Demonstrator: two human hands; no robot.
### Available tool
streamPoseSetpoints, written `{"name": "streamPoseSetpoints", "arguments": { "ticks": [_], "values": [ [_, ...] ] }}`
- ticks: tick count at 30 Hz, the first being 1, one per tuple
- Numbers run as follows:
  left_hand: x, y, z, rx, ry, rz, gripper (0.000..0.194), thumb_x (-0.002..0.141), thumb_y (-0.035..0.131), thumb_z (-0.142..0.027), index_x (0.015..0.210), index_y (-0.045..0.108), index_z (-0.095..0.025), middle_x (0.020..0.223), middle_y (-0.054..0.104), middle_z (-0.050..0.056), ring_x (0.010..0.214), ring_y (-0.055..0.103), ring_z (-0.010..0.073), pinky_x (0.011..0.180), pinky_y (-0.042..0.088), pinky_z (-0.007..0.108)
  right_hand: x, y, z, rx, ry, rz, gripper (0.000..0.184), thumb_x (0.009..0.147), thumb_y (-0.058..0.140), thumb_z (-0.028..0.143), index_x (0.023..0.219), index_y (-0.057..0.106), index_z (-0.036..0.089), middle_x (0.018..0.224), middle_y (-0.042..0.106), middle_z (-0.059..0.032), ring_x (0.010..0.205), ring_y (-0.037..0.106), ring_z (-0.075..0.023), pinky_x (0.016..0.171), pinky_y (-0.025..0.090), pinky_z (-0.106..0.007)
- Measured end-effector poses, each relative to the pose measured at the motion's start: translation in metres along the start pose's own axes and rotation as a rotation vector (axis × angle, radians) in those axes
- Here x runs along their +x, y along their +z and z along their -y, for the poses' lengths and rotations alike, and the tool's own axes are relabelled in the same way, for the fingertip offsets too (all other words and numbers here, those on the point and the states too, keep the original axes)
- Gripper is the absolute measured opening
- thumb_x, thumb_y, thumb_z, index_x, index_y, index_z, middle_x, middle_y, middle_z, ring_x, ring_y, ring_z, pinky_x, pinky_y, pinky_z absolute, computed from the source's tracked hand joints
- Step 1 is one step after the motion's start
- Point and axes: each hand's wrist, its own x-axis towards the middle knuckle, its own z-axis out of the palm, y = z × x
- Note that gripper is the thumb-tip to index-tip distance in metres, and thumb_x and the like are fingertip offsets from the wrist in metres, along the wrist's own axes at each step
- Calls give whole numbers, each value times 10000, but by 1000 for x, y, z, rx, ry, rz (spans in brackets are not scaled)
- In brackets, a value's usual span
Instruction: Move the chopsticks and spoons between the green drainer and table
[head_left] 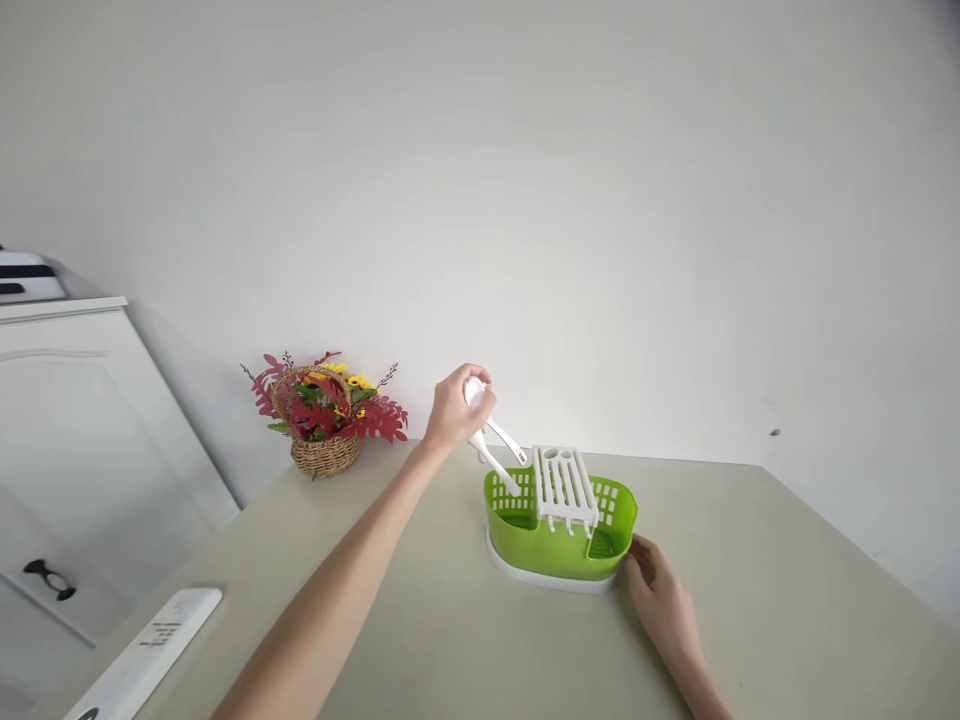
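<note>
My left hand (455, 408) is closed on two white spoons (491, 458), gripping them near their bowls. Their handles slant down to the right, and one handle's end is over the left compartment of a green utensil holder (555, 545). A white slotted rack (564, 487) with small hooks bridges the holder's middle, and a white base (540, 578) sits beneath it. At the holder's right end, my right hand (660, 595) has its thumb and curled fingers against the wall; some fingertips are hidden.
A wicker basket (325, 455) of red and yellow artificial flowers stands at the table's back left. A long white box (150, 655) lies at the front left. Beside the table is a white cabinet (97, 430), and a plain wall (525, 200) rises behind.
</note>
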Motion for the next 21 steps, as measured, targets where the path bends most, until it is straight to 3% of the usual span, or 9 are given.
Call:
{"name": "streamPoseSetpoints", "arguments": {
  "ticks": [3,6,13,16,21],
  "values": [
    [7,-21,-4,-93,-121,-78,149,816,672,-252,952,620,-220,614,604,-74,402,611,136,409,438,218,0,0,0,0,-11,-6,473,885,497,508,1248,662,255,1273,770,-74,1206,703,-307,975,537,-420],
    [5,-43,-1,-185,-256,-72,216,777,704,-266,961,599,-221,585,588,-83,368,572,126,367,405,204,0,0,-1,-11,-16,-14,482,874,503,509,1245,669,251,1257,777,-77,1177,717,-304,957,546,-412],
    [-51,-82,22,-113,-481,280,270,739,737,-312,954,615,-205,637,591,-62,426,565,111,376,415,194,-1,-2,-3,-30,-2,-21,516,845,509,515,1245,682,239,1233,784,-86,1149,729,-304,978,545,-429],
    [-84,-92,40,-16,-583,440,262,762,701,-322,980,617,-203,624,581,-58,427,565,122,377,393,202,-2,-2,-3,-24,-9,-21,523,841,512,515,1245,682,229,1231,784,-94,1153,728,-305,981,547,-434],
    [-130,-99,69,87,-677,598,269,744,673,-320,979,613,-204,655,577,-52,469,572,133,406,415,217,-3,-5,-2,-30,-20,-26,515,849,512,491,1248,680,213,1256,774,-112,1177,719,-310,987,538,-436]
  ]
}}
